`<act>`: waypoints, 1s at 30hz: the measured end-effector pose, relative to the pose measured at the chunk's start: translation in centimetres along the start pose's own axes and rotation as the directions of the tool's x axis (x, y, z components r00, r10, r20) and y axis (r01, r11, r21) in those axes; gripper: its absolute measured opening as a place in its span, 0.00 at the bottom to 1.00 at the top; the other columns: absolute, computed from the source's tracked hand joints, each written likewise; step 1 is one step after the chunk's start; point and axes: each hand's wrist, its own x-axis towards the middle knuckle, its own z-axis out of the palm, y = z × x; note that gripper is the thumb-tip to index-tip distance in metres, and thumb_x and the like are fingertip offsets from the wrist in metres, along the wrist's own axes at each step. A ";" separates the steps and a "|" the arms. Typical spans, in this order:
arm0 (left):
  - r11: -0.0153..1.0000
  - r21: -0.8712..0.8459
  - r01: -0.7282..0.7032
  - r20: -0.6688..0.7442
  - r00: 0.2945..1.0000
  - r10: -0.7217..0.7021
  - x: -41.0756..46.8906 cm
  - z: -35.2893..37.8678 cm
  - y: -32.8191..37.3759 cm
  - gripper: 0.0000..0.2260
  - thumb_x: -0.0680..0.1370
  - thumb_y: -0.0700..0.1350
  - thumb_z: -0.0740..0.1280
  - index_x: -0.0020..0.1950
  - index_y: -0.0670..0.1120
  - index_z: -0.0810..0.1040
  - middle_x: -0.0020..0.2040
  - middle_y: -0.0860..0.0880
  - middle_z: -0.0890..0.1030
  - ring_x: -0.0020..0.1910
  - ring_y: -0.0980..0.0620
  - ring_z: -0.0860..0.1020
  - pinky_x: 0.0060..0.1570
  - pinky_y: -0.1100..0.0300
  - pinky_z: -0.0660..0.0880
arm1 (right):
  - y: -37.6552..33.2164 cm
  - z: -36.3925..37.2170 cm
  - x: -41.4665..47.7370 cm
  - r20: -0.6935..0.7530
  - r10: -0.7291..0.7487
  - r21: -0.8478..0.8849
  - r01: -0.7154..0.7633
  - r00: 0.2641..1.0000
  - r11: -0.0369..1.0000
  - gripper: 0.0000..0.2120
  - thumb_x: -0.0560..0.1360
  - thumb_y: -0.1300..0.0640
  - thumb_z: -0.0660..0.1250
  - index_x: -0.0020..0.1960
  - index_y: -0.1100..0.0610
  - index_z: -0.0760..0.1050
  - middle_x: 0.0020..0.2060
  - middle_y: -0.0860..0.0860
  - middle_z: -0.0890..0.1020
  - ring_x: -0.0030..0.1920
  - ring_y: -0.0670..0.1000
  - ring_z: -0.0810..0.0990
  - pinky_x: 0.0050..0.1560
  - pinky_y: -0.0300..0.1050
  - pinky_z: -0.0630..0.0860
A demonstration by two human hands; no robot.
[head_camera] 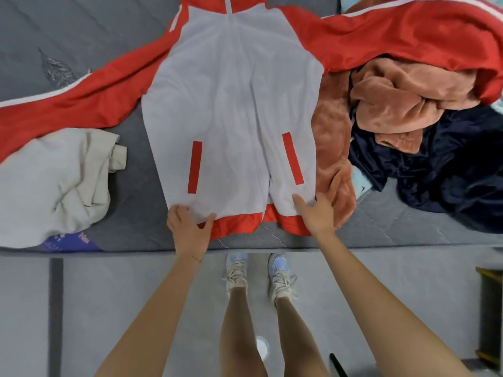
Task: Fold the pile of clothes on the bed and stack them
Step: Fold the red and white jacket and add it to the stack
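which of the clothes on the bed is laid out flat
The red and white jacket, spread out, sleeves extended; the beige garment, peach fleece and navy piece lie bunched.

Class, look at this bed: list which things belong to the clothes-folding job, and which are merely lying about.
Job in hand: red and white zip jacket; crumpled beige cloth garment; pinkish-brown fleece garment; dark navy shiny garment; left hand and right hand at the jacket's hem.
Lying about: purple printed item under the beige garment; black and yellow object on the floor.
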 end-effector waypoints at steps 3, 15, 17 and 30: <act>0.994 -0.096 0.048 -0.131 0.990 -0.061 -0.6 1.1 0.0 0.26 0.71 0.47 0.78 0.57 0.33 0.71 0.65 0.35 0.66 0.65 0.35 0.64 0.67 0.45 0.64 | 0.2 -0.2 -0.4 0.082 -0.081 0.110 0.072 0.993 0.991 0.08 0.76 0.57 0.71 0.53 0.56 0.77 0.50 0.50 0.81 0.51 0.50 0.79 0.48 0.37 0.69; 1.000 0.013 -0.019 -0.120 0.993 0.021 -0.5 0.6 0.8 0.03 0.81 0.37 0.61 0.50 0.37 0.73 0.53 0.36 0.73 0.54 0.37 0.70 0.50 0.46 0.70 | 0.7 -2.1 -2.1 0.070 -0.201 0.292 0.173 0.977 0.941 0.10 0.75 0.62 0.69 0.56 0.56 0.76 0.50 0.48 0.83 0.52 0.47 0.81 0.53 0.40 0.77; 0.992 -0.106 -0.069 -0.189 0.981 0.048 -1.0 -0.4 0.7 0.05 0.81 0.35 0.59 0.45 0.40 0.69 0.43 0.39 0.72 0.44 0.42 0.69 0.43 0.49 0.67 | 0.4 -3.1 -2.0 0.056 -0.213 0.288 0.188 0.976 0.939 0.10 0.75 0.61 0.70 0.56 0.56 0.77 0.50 0.49 0.83 0.52 0.48 0.81 0.52 0.38 0.77; 0.940 -0.291 -0.178 -0.221 0.969 0.115 -2.5 -5.8 -0.2 0.04 0.80 0.37 0.63 0.47 0.44 0.70 0.43 0.44 0.75 0.43 0.48 0.72 0.43 0.61 0.69 | 0.1 -7.3 -1.6 -0.041 -0.214 0.117 0.217 0.976 0.969 0.11 0.76 0.62 0.65 0.58 0.58 0.75 0.46 0.45 0.78 0.45 0.46 0.78 0.40 0.34 0.71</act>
